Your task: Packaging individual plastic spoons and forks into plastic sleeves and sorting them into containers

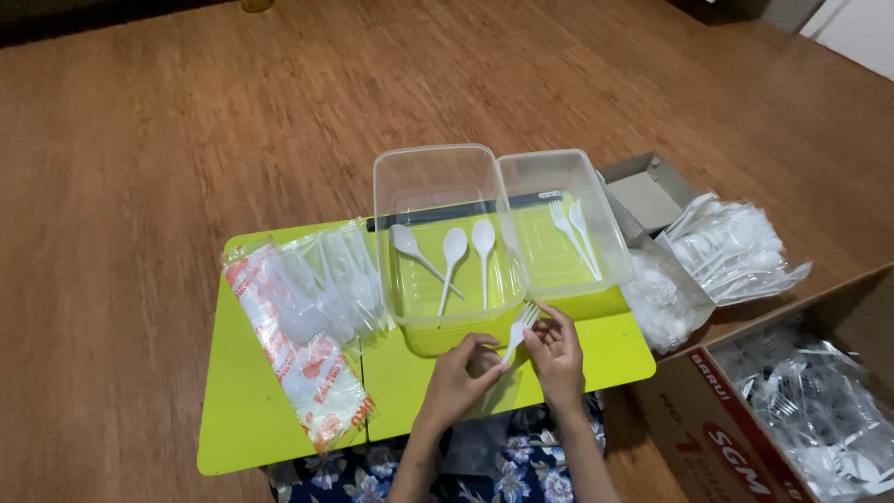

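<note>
Two hands meet at the counter's near edge: our left hand and right hand both have their fingers pinched shut on one white plastic fork, tines pointing at the left clear tub. We judge the fork light, thin and a little slippery, stiff yet easy to snap, so the handle is the safest hold. Three spoons lie in that tub; the right tub holds forks.
</note>
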